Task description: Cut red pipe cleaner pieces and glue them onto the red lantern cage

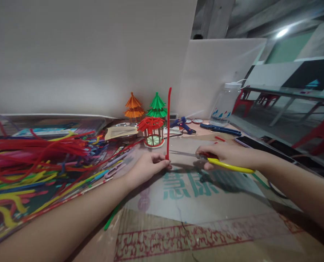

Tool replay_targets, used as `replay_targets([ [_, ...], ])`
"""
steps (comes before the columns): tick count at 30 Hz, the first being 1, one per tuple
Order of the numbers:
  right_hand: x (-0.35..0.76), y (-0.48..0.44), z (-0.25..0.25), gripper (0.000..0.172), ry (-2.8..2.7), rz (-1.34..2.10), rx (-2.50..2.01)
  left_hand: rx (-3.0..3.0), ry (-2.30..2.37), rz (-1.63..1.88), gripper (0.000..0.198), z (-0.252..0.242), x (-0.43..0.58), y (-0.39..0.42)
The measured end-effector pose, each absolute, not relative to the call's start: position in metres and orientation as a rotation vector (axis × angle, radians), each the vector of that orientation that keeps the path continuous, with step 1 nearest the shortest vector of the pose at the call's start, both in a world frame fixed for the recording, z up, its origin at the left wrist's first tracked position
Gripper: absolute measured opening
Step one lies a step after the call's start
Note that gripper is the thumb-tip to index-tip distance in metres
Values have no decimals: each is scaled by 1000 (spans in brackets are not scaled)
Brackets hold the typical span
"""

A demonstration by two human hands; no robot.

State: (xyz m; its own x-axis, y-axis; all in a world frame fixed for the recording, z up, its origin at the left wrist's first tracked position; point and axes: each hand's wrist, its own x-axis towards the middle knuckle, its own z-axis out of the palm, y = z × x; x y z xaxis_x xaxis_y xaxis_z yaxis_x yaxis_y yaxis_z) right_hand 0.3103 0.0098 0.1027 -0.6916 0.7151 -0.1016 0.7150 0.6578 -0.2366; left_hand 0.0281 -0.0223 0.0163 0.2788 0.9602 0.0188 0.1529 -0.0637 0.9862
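My left hand (152, 165) pinches the lower end of a red pipe cleaner (168, 120), which stands upright above the table. In my right hand (219, 154) are scissors with yellow handles (230, 166); their blades point left and reach close to the pipe cleaner's lower part. Whether the blades touch it I cannot tell. Just behind my left hand sits a small round pavilion model (154, 133) with a red fringed roof and brown posts. Farther back stand an orange tiered tower (134, 107) and a green tiered tower (156, 105).
A heap of colourful pipe cleaners (36, 156) fills the left side. Toward the back are a blue glue gun (183, 124), a dark blue long-handled tool (220, 129) and a clear bottle (224, 105). A black phone (264, 148) lies at the right. Printed plastic sheeting (205, 211) covers the front.
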Motion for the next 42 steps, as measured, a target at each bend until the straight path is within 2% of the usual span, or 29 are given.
replay_targets([
  [10, 298, 10, 93, 43, -2920, 615, -1236, 1584, 1123, 900, 12, 18, 29, -23],
  [22, 297, 13, 89, 44, -2897, 770, -1144, 1591, 1103, 912, 11, 17, 30, -25],
  [42, 294, 9, 91, 43, -2911, 716, -1163, 1605, 1100, 884, 17, 19, 29, -25],
])
